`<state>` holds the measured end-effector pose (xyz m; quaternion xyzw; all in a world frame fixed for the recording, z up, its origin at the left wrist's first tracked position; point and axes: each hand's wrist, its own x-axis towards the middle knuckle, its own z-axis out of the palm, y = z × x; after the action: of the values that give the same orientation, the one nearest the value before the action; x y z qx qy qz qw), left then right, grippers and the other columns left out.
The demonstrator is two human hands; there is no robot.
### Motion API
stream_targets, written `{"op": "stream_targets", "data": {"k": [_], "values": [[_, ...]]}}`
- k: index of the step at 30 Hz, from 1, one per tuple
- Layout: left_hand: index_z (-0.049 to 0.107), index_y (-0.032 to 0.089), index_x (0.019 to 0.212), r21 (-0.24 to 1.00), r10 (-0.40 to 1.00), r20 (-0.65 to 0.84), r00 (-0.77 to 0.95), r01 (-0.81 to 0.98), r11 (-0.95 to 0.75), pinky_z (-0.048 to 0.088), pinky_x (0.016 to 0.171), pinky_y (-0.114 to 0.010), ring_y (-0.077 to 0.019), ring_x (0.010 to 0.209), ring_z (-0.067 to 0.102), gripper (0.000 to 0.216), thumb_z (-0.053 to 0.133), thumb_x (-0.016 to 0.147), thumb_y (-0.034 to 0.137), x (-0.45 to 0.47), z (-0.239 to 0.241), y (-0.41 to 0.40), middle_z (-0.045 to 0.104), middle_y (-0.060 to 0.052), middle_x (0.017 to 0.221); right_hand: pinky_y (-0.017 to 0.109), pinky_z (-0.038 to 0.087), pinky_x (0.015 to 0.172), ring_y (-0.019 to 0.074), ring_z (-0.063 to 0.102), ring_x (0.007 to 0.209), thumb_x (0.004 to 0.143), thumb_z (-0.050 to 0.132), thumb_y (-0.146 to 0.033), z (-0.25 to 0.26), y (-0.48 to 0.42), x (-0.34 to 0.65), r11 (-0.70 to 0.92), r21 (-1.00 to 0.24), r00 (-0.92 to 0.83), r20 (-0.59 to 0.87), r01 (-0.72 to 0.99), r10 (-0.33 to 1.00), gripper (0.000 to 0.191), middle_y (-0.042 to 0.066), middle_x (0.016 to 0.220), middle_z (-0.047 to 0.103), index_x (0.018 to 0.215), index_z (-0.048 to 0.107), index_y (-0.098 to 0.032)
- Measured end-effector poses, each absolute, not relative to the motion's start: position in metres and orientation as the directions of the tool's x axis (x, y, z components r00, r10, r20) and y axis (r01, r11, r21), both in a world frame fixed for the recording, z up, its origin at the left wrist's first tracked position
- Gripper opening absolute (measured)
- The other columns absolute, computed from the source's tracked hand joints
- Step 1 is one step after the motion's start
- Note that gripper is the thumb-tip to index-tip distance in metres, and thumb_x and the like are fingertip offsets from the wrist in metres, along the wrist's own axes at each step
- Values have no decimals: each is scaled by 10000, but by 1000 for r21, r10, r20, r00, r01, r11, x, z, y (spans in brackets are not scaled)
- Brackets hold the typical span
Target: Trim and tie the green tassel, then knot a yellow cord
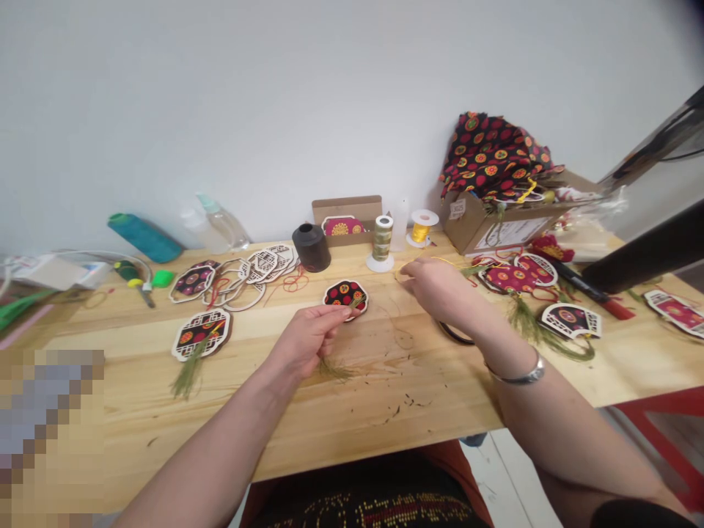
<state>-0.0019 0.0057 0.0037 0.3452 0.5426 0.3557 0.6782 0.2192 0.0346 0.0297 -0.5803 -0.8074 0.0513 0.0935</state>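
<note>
My left hand (pixel 314 336) is closed in a pinch on a green tassel (pixel 333 369), whose strands hang below the fingers. Just past my fingertips lies a small framed ornament (pixel 344 295) with black, red-dotted fabric; a bit of green thread crosses its face. Further right, my right hand (pixel 434 286) reaches over the table with its fingertips pinched at a thin yellow cord (pixel 438 259). The exact grip there is partly hidden. A black curved handle (pixel 455 334) shows under the right wrist.
Thread spools stand at the back: black (pixel 311 248), green (pixel 383 242), yellow (pixel 421 230). Left are wooden frames (pixel 269 262) and a tasselled ornament (pixel 202 334). Right are a fabric-filled cardboard box (pixel 484 224), more ornaments (pixel 570 320) and a black pole (pixel 649 246).
</note>
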Motion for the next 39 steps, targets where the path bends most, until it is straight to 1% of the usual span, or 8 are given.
{"op": "stream_targets", "data": {"k": [7,13,23,26,28,32,34,39], "values": [[691,114,776,882,884,-457,103,-81,465,87,359,-172,-14,361,184,357,800,566,381,-1,1,5,307,104,426,327,419,765,252,603,831,778,454,-21,18,6,251,266,132,-258,-76,955,963,202,175,864,649,855,633,-73],[736,128,804,924,924,-382,11,31,381,106,373,-202,-36,378,204,328,776,596,379,-1,0,4,334,91,405,348,403,851,288,567,956,814,462,-70,5,-5,261,225,118,-220,-59,967,974,185,186,959,609,933,603,-57],[753,138,782,939,939,-343,-24,31,344,116,371,-214,-47,391,203,278,782,580,327,1,4,4,326,91,388,323,424,776,277,579,901,752,479,-53,5,-11,264,61,56,-63,21,997,998,191,193,938,594,929,553,-56],[755,140,782,945,947,-320,-23,58,321,123,381,-216,-50,395,211,277,767,596,345,0,4,3,330,88,389,335,448,747,256,584,858,763,532,-134,8,-12,268,8,-126,11,152,992,988,207,172,945,595,959,565,-80],[755,140,779,948,951,-309,-22,76,310,126,388,-217,-51,398,216,277,758,605,355,0,5,3,332,86,390,345,463,746,234,585,829,750,597,-235,11,-14,267,25,-390,70,226,921,972,264,142,949,603,980,573,-108],[756,140,799,941,945,-324,-39,90,327,134,395,-219,-57,397,234,302,761,599,367,0,6,5,348,83,392,288,454,588,154,530,645,702,663,-485,18,-22,252,32,-895,-24,23,446,999,388,41,769,584,908,589,-164],[753,142,793,941,945,-326,-36,84,328,135,397,-219,-59,400,239,307,760,602,382,0,5,5,361,79,399,261,412,530,122,465,584,709,614,-608,21,-27,243,-54,-966,-222,-112,253,969,500,16,703,529,911,598,-152],[744,138,782,955,956,-294,2,41,294,143,403,-207,-54,416,226,315,747,626,412,-3,1,5,342,79,425,266,411,558,108,434,567,813,277,-742,17,-38,226,-172,-984,-576,-167,45,801,701,18,687,476,909,590,-123]]}}
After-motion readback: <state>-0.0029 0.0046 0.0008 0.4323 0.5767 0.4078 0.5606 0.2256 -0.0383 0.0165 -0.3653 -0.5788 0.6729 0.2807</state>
